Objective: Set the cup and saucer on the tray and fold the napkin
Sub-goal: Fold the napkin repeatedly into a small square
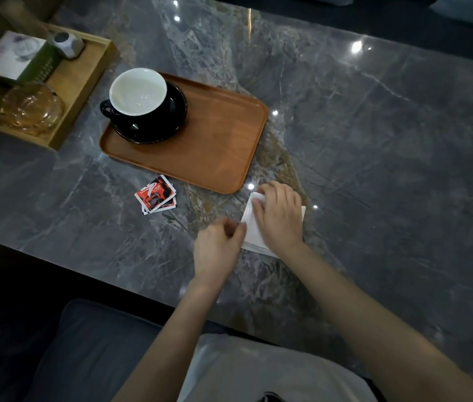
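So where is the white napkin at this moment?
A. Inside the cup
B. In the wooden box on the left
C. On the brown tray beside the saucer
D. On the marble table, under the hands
D: the napkin lies on the table just off the tray, with the right hand pressing on it and the left hand at its edge.

Bare forearms, no sleeves (pale grey shirt [258, 369] below), unadorned wrists.

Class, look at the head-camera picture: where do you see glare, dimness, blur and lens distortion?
Head view: dim overall; small bright ceiling-light reflections glare off the glossy marble table; the left hand is slightly motion-blurred, the right hand on the napkin sharper; the wide angle bends the table edges and the wooden box at far left; the foreground falls into shadow.
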